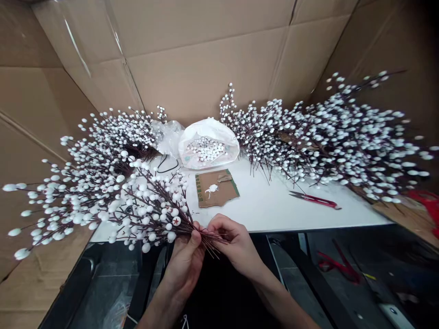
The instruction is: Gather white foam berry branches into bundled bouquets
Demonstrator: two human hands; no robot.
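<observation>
My left hand [187, 256] is closed around the stem end of a dark-twigged spray of white berries [113, 201] that fans out to the left over the table edge. My right hand [231, 240] pinches the thin stem tips sticking out at the bundle's base, right beside the left thumb. Both hands hover just in front of the white table [267, 205].
A white plastic bag of loose white beads [208, 144] sits at the back centre. A cardboard scrap with a blob of glue [215, 187] lies before it. Red snips [315, 199] rest at right. Piles of berry sprays [336, 137] fill the right; cardboard walls surround.
</observation>
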